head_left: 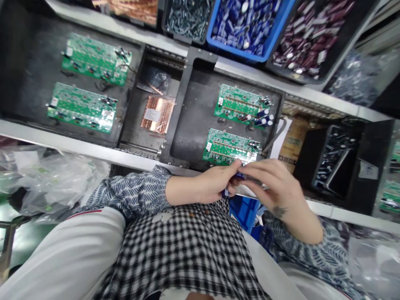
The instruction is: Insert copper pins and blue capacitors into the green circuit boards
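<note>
My left hand (218,182) is closed round small blue capacitors (225,193), just below the front edge of the tray. Its fingertips meet those of my right hand (271,180), which pinches a blue capacitor (240,175) between both hands. Right above them lies a green circuit board (229,146) with a brass-coloured strip, its lower edge partly hidden by my fingers. Behind it sits another green board (239,102), with several blue capacitors (264,118) standing at its right end. Both boards rest in a black tray (195,104).
Along the back stand a blue bin (265,52) of blue capacitors, a black bin (323,77) of maroon ones and a bin (187,39) of small dark parts. Another black tray (34,50) at left holds two boards. Copper strips (165,114) lie between the trays.
</note>
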The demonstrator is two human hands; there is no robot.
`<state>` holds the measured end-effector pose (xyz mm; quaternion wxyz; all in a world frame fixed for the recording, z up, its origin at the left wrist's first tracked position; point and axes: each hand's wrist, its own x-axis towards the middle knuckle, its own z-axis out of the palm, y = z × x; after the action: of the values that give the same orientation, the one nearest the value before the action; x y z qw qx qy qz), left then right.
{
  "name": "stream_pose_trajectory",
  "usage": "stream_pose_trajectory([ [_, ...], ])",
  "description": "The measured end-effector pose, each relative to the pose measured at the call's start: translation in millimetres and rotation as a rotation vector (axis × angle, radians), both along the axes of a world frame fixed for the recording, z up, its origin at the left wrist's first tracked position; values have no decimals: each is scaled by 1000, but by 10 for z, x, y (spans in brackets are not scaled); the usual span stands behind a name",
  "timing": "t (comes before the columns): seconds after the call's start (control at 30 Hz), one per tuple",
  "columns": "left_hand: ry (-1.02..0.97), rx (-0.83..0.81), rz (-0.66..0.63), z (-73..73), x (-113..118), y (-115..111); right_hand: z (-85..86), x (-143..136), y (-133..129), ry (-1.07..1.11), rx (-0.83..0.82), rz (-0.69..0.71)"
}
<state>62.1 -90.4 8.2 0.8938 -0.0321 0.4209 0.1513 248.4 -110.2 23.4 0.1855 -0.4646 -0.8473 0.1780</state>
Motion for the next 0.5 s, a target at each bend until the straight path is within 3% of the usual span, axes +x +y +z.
stream_pose_trajectory([
  [0.07,-40,-52,13,-1,11,-19,-24,24,-103,17,-32,-15],
  [0.17,-69,-163,-60,38,-61,-19,-191,164,-102,-42,-2,-250],
  [0.23,-70,-172,-145,103,-149,37,-319,261,-61,-130,20,-319],
  [0.33,-39,-51,-179,234,-244,261,-422,322,-16,-241,29,-299],
  [0.5,1,271,-98,298,-139,893,-356,269,30,-410,55,-238],
])
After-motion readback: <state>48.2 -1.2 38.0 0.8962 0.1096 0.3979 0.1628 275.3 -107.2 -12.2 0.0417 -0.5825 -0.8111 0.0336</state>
